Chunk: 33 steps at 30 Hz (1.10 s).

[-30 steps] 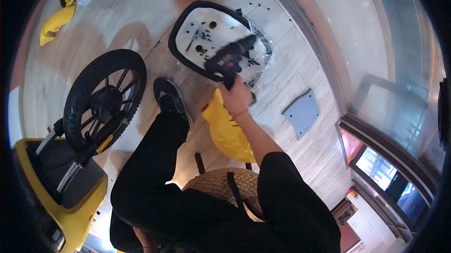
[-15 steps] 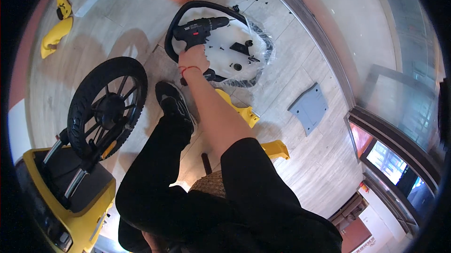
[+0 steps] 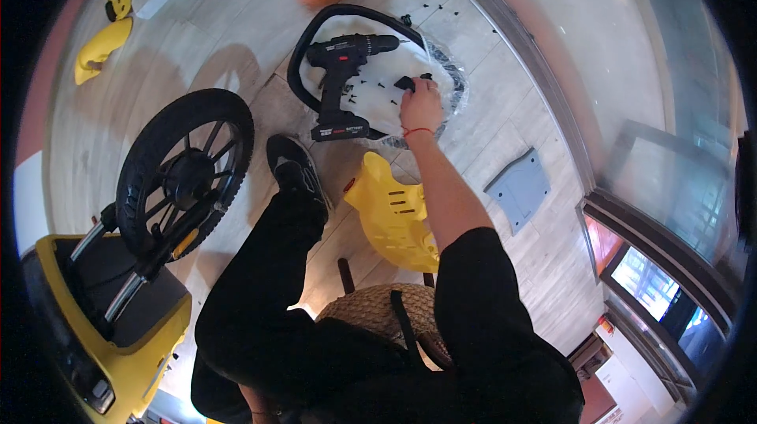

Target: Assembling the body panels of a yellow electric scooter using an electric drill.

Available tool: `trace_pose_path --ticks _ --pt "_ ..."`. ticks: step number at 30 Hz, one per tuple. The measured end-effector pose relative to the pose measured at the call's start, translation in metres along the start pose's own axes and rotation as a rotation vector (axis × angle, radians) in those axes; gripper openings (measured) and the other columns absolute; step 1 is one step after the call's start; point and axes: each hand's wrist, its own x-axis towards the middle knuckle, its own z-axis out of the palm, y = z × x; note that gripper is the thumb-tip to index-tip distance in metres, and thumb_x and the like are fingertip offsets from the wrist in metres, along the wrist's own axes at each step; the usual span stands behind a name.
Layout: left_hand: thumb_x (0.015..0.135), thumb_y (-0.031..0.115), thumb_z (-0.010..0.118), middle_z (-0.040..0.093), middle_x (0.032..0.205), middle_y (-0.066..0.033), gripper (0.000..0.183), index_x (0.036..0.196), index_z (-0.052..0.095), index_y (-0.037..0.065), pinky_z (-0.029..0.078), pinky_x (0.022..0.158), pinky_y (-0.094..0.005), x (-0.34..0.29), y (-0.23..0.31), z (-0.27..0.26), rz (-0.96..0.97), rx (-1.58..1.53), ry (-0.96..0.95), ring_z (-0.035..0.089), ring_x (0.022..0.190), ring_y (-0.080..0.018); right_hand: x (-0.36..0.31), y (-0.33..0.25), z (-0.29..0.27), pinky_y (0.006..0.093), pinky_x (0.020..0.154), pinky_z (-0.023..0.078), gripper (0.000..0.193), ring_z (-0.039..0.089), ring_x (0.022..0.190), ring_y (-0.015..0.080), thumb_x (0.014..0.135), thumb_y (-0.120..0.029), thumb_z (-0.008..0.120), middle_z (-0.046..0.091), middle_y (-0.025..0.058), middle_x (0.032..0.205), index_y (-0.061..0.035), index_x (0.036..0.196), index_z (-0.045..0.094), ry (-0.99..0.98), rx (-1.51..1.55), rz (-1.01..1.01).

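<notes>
One fork (image 3: pixel 126 295) is fitted with its wheel (image 3: pixel 189 178); the hold of the left hand (image 3: pixel 249 399) is hidden. On the tray (image 3: pixel 294 69), drill (image 3: pixel 341 68) and loose screws (image 3: pixel 352 98) are left; a black part (image 3: pixel 404 83) is touched, clasp unclear, by the right hand (image 3: pixel 422 106). One grey panel (image 3: pixel 519 190) is left unattached.

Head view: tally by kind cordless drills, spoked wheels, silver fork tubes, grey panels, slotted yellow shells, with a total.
Cordless drill: 1
Spoked wheel: 1
Silver fork tubes: 2
Grey panel: 1
Slotted yellow shell: 1
Total: 6
</notes>
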Motion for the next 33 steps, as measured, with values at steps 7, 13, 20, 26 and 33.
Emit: trace_pose_path --ticks 7,13,20,26,33 --pt "0.093 0.026 0.049 0.044 0.137 -0.0146 0.051 0.135 0.037 0.001 0.035 0.105 -0.0344 -0.019 0.044 0.142 0.299 1.292 0.257 0.042 0.126 -0.0267 0.025 0.036 -0.014 0.0344 0.071 0.054 0.015 0.06 0.092 0.0232 0.083 -0.017 0.052 0.062 0.0078 0.097 -0.0103 0.092 0.061 -0.119 -0.622 -0.41" --pt "0.086 0.025 0.055 0.053 0.127 -0.0147 0.045 0.124 0.05 0.002 0.038 0.102 -0.0389 -0.03 0.043 0.126 0.485 1.596 0.214 0.048 0.12 -0.0321 0.036 0.02 -0.001 0.036 0.073 0.054 0.015 0.061 0.09 0.0275 0.08 -0.016 0.055 0.065 0.0101 0.092 -0.0076 0.09 0.063 -0.126 -0.55 -0.447" --pt "0.082 0.019 0.057 0.057 0.119 -0.0136 0.033 0.112 0.06 0.004 0.044 0.093 -0.0422 -0.039 0.057 0.187 0.537 1.438 0.19 0.052 0.112 -0.0338 0.024 -0.006 -0.066 0.0399 0.082 0.051 0.027 0.062 0.099 0.0294 0.086 -0.012 0.053 0.062 0.0169 0.107 0.002 0.108 0.057 -0.429 1.271 0.662" --pt "0.083 0.011 0.054 0.055 0.119 -0.0139 0.032 0.115 0.057 0.005 0.043 0.092 -0.0358 -0.039 0.038 0.174 0.689 1.167 0.147 0.055 0.104 -0.0301 -0.06 -0.077 -0.194 0.0388 0.099 0.042 0.036 0.054 0.113 0.0298 0.087 -0.005 0.047 0.055 0.0199 0.119 0.0085 0.121 0.046 -0.757 1.695 0.535" --pt "0.089 0.004 0.046 0.056 0.116 -0.0127 0.031 0.119 0.052 0.0 0.047 0.091 -0.0363 -0.072 0.059 0.213 0.455 0.094 0.15 0.055 0.105 -0.0248 -0.152 -0.128 -0.283 0.0356 0.094 0.048 0.034 0.059 0.106 0.0258 0.088 -0.002 0.045 0.058 0.0159 0.118 0.0052 0.12 0.049 -0.815 1.617 0.373"
